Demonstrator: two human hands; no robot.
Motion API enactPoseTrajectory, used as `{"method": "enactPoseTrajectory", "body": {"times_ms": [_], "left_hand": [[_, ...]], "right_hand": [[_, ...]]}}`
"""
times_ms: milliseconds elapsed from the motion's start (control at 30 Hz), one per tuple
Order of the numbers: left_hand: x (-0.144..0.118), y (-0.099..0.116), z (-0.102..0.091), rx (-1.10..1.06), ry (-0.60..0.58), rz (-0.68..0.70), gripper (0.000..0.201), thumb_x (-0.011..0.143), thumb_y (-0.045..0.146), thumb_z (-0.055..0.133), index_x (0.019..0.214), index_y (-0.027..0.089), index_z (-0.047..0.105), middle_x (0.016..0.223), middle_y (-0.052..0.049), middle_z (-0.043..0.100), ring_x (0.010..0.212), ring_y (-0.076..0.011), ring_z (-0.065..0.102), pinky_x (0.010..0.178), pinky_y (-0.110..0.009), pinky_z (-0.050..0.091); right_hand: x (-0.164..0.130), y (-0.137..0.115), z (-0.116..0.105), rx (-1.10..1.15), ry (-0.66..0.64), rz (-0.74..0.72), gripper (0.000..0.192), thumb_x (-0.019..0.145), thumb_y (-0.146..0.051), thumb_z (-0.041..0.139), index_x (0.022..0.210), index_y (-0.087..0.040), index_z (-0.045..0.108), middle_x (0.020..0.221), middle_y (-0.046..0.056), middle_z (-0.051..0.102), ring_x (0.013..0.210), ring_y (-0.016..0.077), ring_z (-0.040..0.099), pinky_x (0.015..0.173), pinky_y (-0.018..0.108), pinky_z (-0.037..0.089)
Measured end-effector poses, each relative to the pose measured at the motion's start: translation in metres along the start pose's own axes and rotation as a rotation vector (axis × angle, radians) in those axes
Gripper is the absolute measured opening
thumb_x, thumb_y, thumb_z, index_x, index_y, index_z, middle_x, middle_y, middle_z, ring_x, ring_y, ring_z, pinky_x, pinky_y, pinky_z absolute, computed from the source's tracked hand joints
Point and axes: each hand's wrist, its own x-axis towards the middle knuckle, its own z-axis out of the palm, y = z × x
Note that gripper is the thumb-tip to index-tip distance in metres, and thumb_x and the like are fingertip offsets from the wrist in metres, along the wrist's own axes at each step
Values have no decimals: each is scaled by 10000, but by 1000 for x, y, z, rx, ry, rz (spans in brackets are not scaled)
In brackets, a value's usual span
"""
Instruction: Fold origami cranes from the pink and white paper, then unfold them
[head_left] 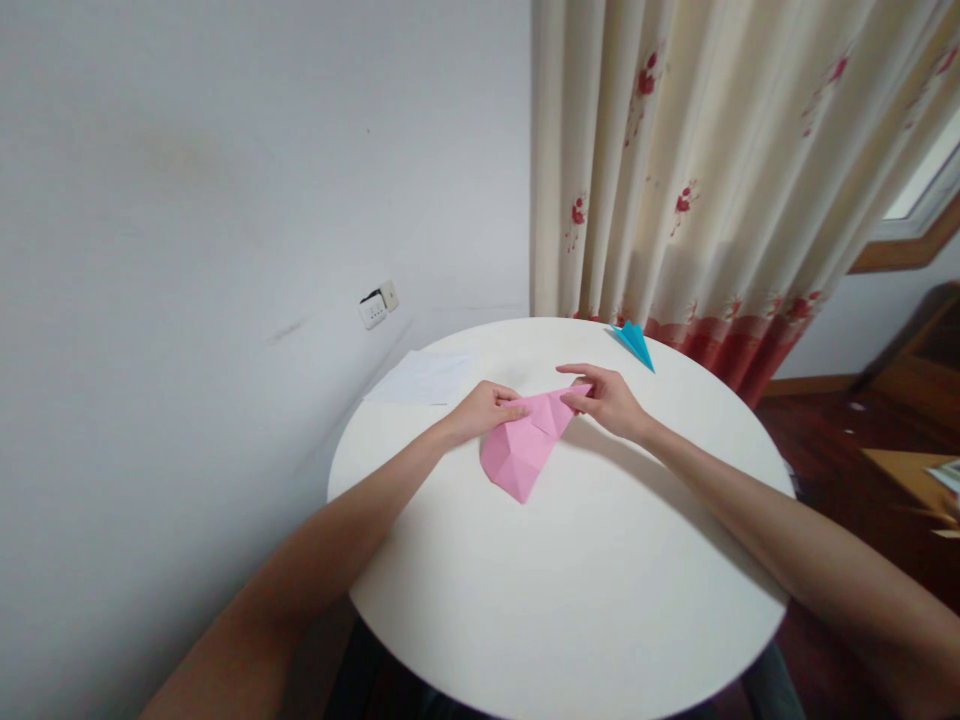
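Note:
A creased sheet of pink paper (519,452), partly folded, is held between both hands above the round white table. My left hand (484,410) pinches its upper left edge, thumb on top. At the upper right corner, my right hand (600,398) grips the paper between thumb and fingers, with the index finger stretched out over it. The paper's lower point hangs toward me, close to the tabletop; whether it touches the table I cannot tell.
A blue folded paper plane (634,344) lies at the far right edge of the round white table (570,600). White sheets (424,378) rest at the table's far left, near the wall with a socket (373,311). A flowered curtain (675,150) hangs behind.

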Motion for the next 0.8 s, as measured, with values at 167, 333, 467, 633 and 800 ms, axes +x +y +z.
{"method": "enactPoseTrajectory", "body": {"times_ms": [167, 333, 467, 633, 800], "left_hand": [[-1, 5, 6, 43, -35, -2, 434, 735, 516, 669, 797, 89, 713, 664, -40, 638, 561, -125, 533, 501, -214, 328], [-1, 8, 11, 105, 14, -17, 431, 732, 512, 664, 758, 84, 711, 623, -29, 613, 530, -114, 506, 479, -211, 307], [0, 6, 11, 112, 29, -15, 430, 728, 517, 664, 731, 89, 706, 599, -22, 603, 516, -110, 496, 472, -210, 295], [0, 2, 8, 62, 66, -29, 444, 722, 524, 671, 782, 87, 722, 648, -45, 648, 545, -125, 532, 492, -214, 330], [1, 1, 8, 25, 151, -33, 441, 725, 518, 673, 806, 88, 726, 694, -58, 672, 571, -129, 547, 517, -214, 348]], "right_hand": [[1, -1, 8, -68, 73, 79, 370, 652, -372, 755, 932, -138, 695, 648, 20, 645, 549, 127, 540, 523, 247, 407], [-1, 0, 17, 83, 119, 197, 282, 617, -382, 777, 710, -131, 689, 626, 28, 635, 567, 119, 517, 544, 257, 398], [3, 6, 10, 101, 229, 224, 307, 595, -413, 792, 639, -135, 669, 581, 29, 621, 532, 108, 484, 521, 255, 367], [11, 17, -11, 97, 436, 180, 402, 656, -522, 743, 586, -149, 610, 568, 47, 614, 502, 108, 480, 491, 248, 358], [8, 11, -9, 322, 346, 245, 487, 790, -638, 557, 892, -174, 664, 783, 72, 682, 672, 146, 603, 570, 242, 433]]}}
